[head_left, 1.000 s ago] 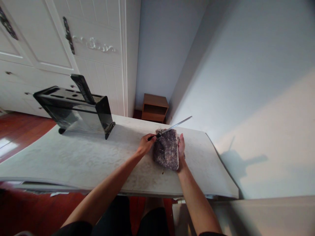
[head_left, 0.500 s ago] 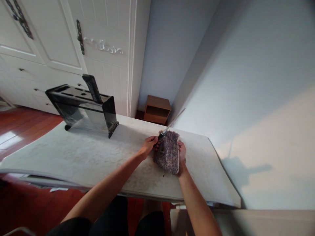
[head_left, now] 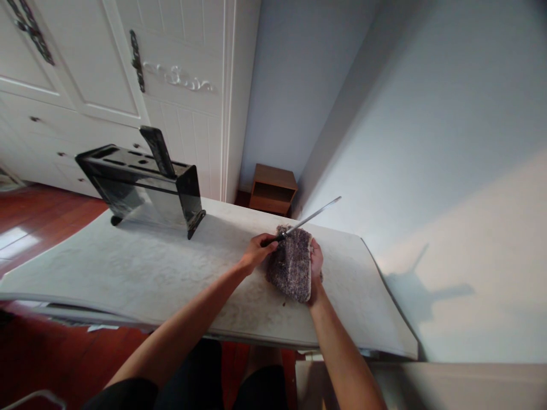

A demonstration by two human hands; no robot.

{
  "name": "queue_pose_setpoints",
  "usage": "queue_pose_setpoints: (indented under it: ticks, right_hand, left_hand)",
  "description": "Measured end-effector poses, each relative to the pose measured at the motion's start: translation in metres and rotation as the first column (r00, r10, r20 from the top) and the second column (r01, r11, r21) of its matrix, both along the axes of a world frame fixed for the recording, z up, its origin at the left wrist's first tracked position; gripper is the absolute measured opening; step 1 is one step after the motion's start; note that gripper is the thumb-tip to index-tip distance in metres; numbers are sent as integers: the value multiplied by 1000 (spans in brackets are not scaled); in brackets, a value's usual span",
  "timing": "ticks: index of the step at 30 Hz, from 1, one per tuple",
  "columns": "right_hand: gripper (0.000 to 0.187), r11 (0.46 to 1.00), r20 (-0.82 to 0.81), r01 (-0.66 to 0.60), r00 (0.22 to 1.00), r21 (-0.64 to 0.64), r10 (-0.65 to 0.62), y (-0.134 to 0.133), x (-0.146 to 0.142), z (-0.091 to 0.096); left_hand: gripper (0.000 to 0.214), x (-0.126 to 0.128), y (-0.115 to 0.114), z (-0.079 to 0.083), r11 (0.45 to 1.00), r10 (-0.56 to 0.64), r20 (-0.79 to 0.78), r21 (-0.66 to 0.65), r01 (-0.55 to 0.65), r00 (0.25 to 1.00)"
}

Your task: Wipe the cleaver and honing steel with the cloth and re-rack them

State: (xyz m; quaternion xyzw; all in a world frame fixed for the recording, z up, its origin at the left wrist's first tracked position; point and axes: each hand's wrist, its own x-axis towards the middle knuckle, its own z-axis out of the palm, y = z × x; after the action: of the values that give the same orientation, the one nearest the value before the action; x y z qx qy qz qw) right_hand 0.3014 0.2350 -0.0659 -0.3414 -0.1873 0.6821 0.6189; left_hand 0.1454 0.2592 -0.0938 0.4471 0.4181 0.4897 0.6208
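My left hand [head_left: 257,249] is closed around the black handle of a sharpening steel [head_left: 314,215]. Its long thin metal rod points up and to the right, beyond the far edge of the table. Below the rod's base lies a shaggy purple-grey cloth [head_left: 292,266] with a pale edge, and the handle end overlaps its upper part. My right hand [head_left: 316,259] grips that cloth by its right side, the fingers partly hidden behind it. Both hands are just above the pale tabletop [head_left: 171,267].
At the left of the table stands a black knife block [head_left: 141,182] with clear sides and one black-handled knife [head_left: 157,149] in it. A white wardrobe [head_left: 183,114] rises behind. A small brown cabinet [head_left: 273,191] sits in the corner, and a wall [head_left: 448,171] borders the right.
The sharpening steel has swung clockwise, its tip lower and further right, and my left hand has turned with it. My right hand and the cloth have hardly moved.
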Motion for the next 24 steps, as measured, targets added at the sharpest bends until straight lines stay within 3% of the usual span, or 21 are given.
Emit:
queue_pose_setpoints:
  ticks: [5,9,14,18,24]
  right_hand:
    - [60,986,-84,-73,995,-147,61,-2,1,4]
    - [62,986,-83,-81,994,-145,69,-1,4,1]
    - [55,994,-154,-88,985,-68,76,1,4,-3]
    - [57,992,-151,-112,983,-63,102,0,3,-3]
    - [53,994,-75,-113,991,-7,112,1,1,-3]
  left_hand:
    - [39,1,-2,-2,998,6,-130,67,3,992]
    - [29,2,-5,1,998,-9,-187,59,20,982]
    - [18,1,-8,3,982,14,-468,175,77,884]
    - [21,0,-15,11,967,-41,-591,179,180,806]
    - [41,1,-22,17,943,-76,-562,228,243,824]
